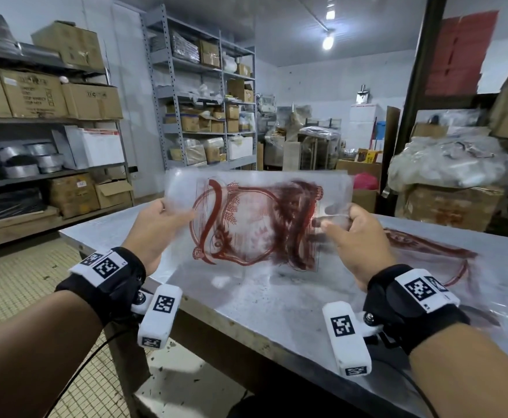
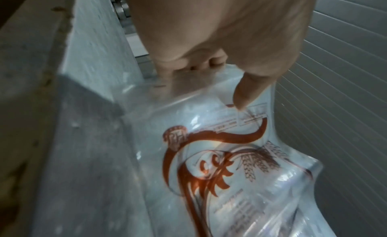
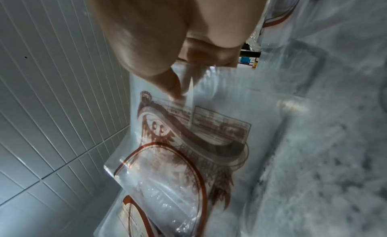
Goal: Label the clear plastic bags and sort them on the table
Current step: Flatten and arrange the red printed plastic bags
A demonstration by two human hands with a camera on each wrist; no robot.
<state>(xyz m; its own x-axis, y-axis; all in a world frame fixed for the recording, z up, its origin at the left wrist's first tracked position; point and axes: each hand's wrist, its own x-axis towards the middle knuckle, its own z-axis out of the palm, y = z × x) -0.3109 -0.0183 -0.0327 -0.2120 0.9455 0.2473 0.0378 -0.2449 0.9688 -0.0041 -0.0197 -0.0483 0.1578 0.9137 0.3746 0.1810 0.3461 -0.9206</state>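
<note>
Bag [image 1: 255, 221] of clear plastic, pinched at each end between both hands' fingers [image 1: 183, 217], could slip from them onto the counter [image 1: 277, 300].

My head camera looks forward and down over the table's near corner [image 1: 75, 236], into the storeroom. Each wrist camera looks along my palm, close up. All three share the printed bag [image 1: 255, 224].

two hands [image 1: 159, 224] [image 1: 358, 233]; one held printed bag [image 1: 255, 221]; more bags [image 1: 445, 267] on one table [image 1: 277, 312].
</note>
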